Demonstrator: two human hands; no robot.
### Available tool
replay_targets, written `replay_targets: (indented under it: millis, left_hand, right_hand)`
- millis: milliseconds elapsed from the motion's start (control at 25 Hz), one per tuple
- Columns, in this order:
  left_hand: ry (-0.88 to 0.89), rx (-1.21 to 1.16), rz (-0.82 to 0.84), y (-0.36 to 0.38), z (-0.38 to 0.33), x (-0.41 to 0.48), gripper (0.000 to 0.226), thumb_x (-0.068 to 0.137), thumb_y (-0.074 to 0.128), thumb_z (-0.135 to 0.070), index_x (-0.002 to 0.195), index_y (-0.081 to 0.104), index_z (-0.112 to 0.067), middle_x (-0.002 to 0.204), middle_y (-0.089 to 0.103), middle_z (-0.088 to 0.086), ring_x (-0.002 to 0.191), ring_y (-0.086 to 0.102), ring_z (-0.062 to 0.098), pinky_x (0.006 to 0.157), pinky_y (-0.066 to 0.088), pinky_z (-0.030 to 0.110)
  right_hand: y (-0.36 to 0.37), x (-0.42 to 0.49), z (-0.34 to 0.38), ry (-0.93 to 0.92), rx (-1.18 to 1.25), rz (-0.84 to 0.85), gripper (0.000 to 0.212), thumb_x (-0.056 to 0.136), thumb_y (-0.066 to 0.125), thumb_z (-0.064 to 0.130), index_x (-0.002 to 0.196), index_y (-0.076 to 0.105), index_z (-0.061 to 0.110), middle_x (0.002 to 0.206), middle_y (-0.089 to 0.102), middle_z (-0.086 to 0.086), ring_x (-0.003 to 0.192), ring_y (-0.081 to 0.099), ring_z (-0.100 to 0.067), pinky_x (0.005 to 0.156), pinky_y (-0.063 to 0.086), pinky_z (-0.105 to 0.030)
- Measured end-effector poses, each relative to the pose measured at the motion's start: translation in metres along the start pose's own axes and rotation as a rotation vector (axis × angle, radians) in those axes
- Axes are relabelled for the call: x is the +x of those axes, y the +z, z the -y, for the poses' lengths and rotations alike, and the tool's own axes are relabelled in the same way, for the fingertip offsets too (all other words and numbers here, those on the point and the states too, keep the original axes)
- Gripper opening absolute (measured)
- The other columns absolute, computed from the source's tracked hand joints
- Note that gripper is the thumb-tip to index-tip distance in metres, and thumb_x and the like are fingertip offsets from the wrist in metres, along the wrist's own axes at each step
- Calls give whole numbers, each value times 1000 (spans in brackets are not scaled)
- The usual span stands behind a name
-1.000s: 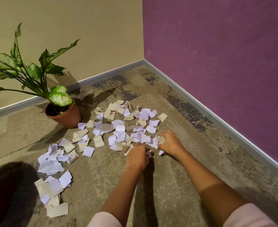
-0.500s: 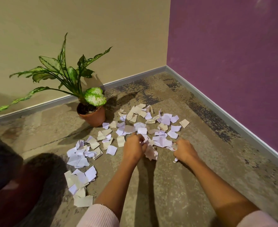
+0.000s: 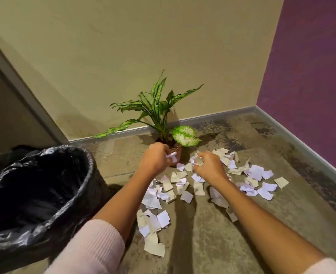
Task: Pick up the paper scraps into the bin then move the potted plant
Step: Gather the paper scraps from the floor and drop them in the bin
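Several white and beige paper scraps (image 3: 254, 173) lie scattered over the carpet in front of me. My left hand (image 3: 155, 158) is raised off the floor, its fingers curled round a bunch of white scraps (image 3: 172, 156). My right hand (image 3: 208, 165) is also lifted and grips a few beige and white scraps (image 3: 196, 160). Behind both hands, a potted plant (image 3: 159, 109) with speckled green leaves stands in a terracotta pot (image 3: 178, 153), which my left hand partly hides. A bin (image 3: 44, 196) lined with a black bag stands open at the left.
A beige wall with a grey skirting board (image 3: 212, 116) runs behind the plant and meets a purple wall (image 3: 309, 62) at the right corner. A grey door frame (image 3: 22, 91) slants down at the far left, behind the bin.
Both hands have risen from the floor with scraps gripped in them. The view has swung left, bringing the black-lined bin into sight.
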State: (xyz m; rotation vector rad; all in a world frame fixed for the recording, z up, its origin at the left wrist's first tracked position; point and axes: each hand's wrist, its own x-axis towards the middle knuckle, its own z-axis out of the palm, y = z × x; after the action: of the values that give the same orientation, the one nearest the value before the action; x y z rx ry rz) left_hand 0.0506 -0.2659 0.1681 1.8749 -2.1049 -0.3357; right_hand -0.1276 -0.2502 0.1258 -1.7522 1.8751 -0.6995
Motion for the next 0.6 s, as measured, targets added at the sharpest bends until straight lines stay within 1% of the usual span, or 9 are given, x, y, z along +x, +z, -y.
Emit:
replay_targets:
  millis: [80, 200, 280, 320, 360, 440, 480, 520, 600]
  left_hand:
    - [-37, 12, -19, -50, 26, -1, 9, 79, 74, -21, 81, 69, -14, 86, 68, 7, 80, 61, 25, 65, 44, 31]
    - [-121, 20, -8, -119, 68, -10, 9, 77, 75, -21, 81, 70, -15, 80, 71, 10, 67, 66, 24, 59, 53, 30]
    - [-205, 44, -15, -156, 98, -18, 12, 75, 76, -24, 81, 70, -14, 74, 70, 8, 61, 66, 22, 50, 49, 24]
    - [-262, 48, -1, -173, 115, -21, 14, 75, 76, -24, 78, 70, -12, 71, 69, 8, 61, 67, 23, 50, 50, 23]
    - [-333, 21, 35, -188, 131, -25, 15, 74, 77, -23, 77, 71, -9, 68, 68, 8, 62, 69, 25, 55, 55, 24]
    - [-504, -57, 147, -213, 166, -34, 15, 73, 78, -14, 80, 72, -3, 67, 66, 11, 65, 69, 28, 65, 62, 38]
    - [-580, -57, 218, -223, 182, -39, 13, 74, 77, -9, 82, 70, 0, 67, 65, 12, 63, 67, 27, 64, 62, 42]
    - [-638, -38, 288, -229, 197, -44, 11, 75, 76, -4, 83, 69, 1, 67, 63, 12, 62, 64, 25, 59, 61, 41]
    - [-723, -22, 392, -237, 223, -54, 10, 76, 75, 0, 81, 66, 0, 70, 62, 13, 65, 63, 25, 46, 58, 33]
  right_hand:
    - [10, 11, 54, -110, 44, 3, 31, 82, 64, 18, 112, 65, 7, 118, 59, -14, 106, 58, -34, 83, 49, -36]
    - [32, 22, 132, -290, 95, 24, 31, 81, 66, 20, 110, 67, 8, 113, 61, -13, 106, 58, -33, 83, 47, -35]
    - [48, 24, 179, -397, 119, 55, 28, 81, 66, 19, 106, 67, 5, 110, 62, -14, 102, 58, -31, 75, 41, -30]
    - [57, 24, 200, -435, 135, 72, 25, 81, 66, 19, 102, 67, 4, 106, 63, -14, 98, 58, -30, 70, 36, -27]
    - [65, 24, 221, -460, 155, 90, 23, 81, 66, 20, 99, 68, 5, 102, 64, -14, 92, 57, -28, 68, 32, -24]
    - [83, 25, 260, -501, 186, 149, 17, 80, 67, 20, 92, 68, 8, 94, 65, -12, 83, 56, -27, 65, 31, -24]
    - [92, 24, 278, -523, 185, 191, 14, 79, 66, 18, 89, 67, 9, 90, 64, -12, 80, 56, -27, 63, 32, -25]
    - [100, 22, 294, -545, 176, 240, 11, 79, 66, 16, 86, 66, 8, 87, 64, -12, 79, 57, -28, 62, 35, -26]
    - [117, 18, 325, -588, 131, 335, 11, 78, 64, 14, 85, 65, 6, 88, 67, -14, 83, 61, -32, 62, 40, -28]
